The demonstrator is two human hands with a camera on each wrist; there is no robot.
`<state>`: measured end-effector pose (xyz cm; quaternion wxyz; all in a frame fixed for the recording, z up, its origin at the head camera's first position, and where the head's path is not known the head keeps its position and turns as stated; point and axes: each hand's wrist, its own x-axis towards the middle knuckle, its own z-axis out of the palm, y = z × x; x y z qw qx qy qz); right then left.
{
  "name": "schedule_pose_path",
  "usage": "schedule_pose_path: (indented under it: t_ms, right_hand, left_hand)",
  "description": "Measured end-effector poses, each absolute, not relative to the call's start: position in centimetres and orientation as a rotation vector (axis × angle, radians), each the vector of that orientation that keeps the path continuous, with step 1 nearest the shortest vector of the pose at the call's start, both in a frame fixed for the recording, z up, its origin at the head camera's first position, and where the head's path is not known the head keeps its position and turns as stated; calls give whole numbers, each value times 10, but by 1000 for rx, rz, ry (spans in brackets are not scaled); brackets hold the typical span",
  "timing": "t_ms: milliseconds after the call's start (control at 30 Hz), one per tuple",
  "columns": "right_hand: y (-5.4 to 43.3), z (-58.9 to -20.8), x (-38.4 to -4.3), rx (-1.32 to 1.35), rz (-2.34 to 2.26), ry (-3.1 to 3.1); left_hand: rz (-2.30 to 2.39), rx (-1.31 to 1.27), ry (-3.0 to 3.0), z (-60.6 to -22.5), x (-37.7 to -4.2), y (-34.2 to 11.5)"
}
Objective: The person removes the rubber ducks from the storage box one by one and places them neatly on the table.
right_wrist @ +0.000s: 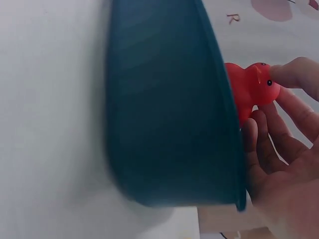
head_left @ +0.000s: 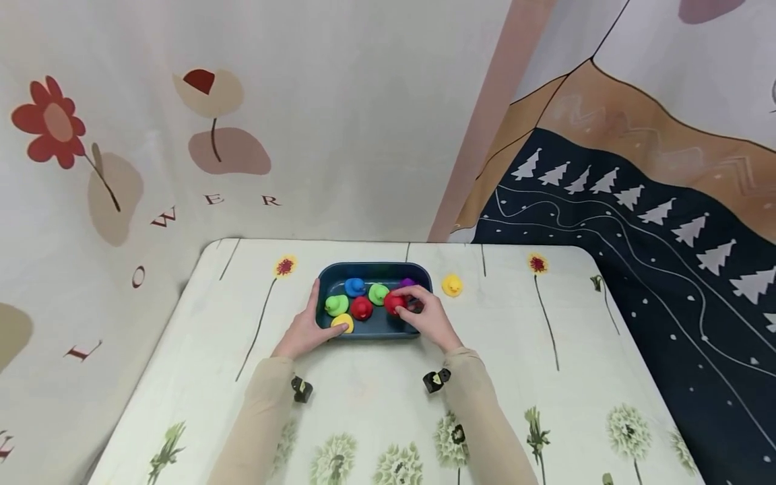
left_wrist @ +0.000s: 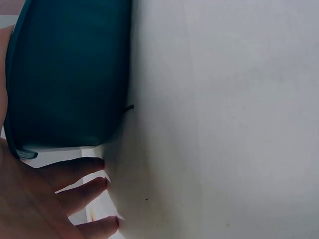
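Observation:
A dark teal tray (head_left: 376, 336) holds several rubber ducks: a blue duck (head_left: 354, 287), two green ones, a red one, a yellow duck (head_left: 343, 323) and a purple duck (head_left: 407, 283) partly hidden by the right hand. My right hand (head_left: 432, 318) pinches a red duck (right_wrist: 249, 87) by its head between thumb and fingers, at the tray's right side. Whether that duck touches the tray floor I cannot tell. My left hand (head_left: 305, 331) rests at the near left corner, thumb along the near rim; in the left wrist view its straight fingers (left_wrist: 82, 169) touch the tabletop.
One yellow duck (head_left: 452, 285) sits on the flower-print tablecloth (head_left: 485, 303), just right of the tray. Behind the table hangs a printed curtain (head_left: 339, 135), with a dark tree-patterned cloth (head_left: 558, 209) to the right. A small black device (head_left: 436, 380) is at the right wrist.

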<state>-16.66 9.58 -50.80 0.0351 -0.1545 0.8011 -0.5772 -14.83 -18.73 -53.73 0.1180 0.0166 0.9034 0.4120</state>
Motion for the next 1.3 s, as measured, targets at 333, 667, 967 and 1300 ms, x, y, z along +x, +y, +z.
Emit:
schedule_pose_path:
  t_ms: [333,667,967,1300]
  right_hand:
    - [117,-469,-151,-463,-1852,2481]
    - [136,-472,-145,-357,-1953,2435]
    - [151,-474,-146,-300,-2048,2395]
    - [167,-488,-153,-162,-2002,2421]
  left_hand:
    - [1207,44,2640,-533,-152,-188]
    - [1211,76,2642,-534,-149,-187]
    - [1215,68,2646,-536,-147,-188]
    - [1214,62,2646,-540,-148,-189]
